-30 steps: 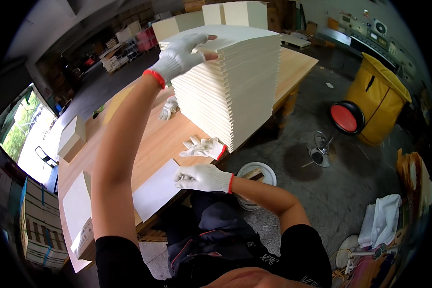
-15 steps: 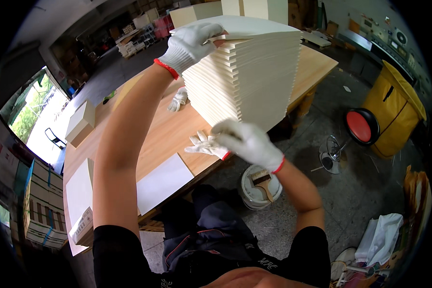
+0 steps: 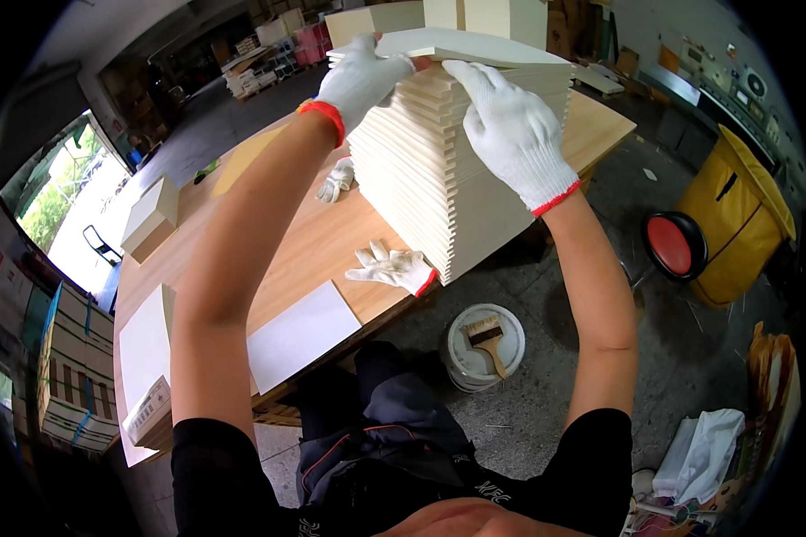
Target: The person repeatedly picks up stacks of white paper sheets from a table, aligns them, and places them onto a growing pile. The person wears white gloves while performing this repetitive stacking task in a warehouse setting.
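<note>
A tall stack of cream paper layers with stepped edges stands on the wooden table in front of me. My left hand, in a white knitted glove with a red cuff, pinches the near left edge of the white top sheet, fingertips bare. Against the stack's near corner, just under that sheet, lies my right hand, gloved likewise, its fingers stretched out and together. An empty white glove rests at the stack's foot, and another glove lies on its left side.
A white sheet lies by the table's near edge, with paper blocks farther left. On the floor stands a white bucket with a flat brush across it. A red-topped stool and a yellow bag are at right.
My right hand has risen from beside the loose glove to the stack's upper near corner. My left hand stays at the top sheet's edge. The view has shifted slightly.
</note>
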`<state>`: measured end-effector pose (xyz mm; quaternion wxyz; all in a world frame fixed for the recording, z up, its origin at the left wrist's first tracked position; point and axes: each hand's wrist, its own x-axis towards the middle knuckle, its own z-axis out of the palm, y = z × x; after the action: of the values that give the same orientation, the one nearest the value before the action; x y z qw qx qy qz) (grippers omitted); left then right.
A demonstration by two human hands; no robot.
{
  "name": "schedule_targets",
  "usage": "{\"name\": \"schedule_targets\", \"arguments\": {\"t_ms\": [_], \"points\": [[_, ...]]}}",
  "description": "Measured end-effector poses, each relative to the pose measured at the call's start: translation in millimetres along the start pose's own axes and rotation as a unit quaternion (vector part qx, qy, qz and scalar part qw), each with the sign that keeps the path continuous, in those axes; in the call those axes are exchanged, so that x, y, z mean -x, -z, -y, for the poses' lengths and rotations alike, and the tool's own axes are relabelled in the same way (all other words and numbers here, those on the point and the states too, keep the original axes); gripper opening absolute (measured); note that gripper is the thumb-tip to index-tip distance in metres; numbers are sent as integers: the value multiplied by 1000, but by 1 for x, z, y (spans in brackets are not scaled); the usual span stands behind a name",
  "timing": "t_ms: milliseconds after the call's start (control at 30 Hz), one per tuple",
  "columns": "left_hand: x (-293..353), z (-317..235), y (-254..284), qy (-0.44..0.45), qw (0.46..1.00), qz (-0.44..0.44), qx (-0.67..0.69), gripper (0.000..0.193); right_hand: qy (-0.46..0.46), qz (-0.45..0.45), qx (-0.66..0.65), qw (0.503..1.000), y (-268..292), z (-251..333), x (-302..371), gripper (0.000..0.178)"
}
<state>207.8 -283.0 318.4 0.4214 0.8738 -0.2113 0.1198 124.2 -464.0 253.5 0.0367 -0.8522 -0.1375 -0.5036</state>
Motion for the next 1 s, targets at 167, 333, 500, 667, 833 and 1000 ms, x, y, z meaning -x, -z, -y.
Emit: {"name": "schedule_targets", "arguments": {"t_ms": [167,333,500,667,833,1000], "points": [[-3,-25,2,196,823,10,533,35,4,14,16,1000,-4,0,-1,46],[-15,-27,-14,198,820,21,537,31,-49,71,-1,996,-7,-17,-4,47],[-18,-25,-26,225,791,2,569,20,-112,91,81,986,-21,-125,5,55],[-3,7,15,229,809,38,539,23,-204,39,90,974,2,-128,5,37],[50,98,97,264,790,-54,551,14,-297,87,-447,839,20,19,42,23],[160,250,170,274,778,29,564,30,-416,237,-693,539,-42,93,93,57]]}}
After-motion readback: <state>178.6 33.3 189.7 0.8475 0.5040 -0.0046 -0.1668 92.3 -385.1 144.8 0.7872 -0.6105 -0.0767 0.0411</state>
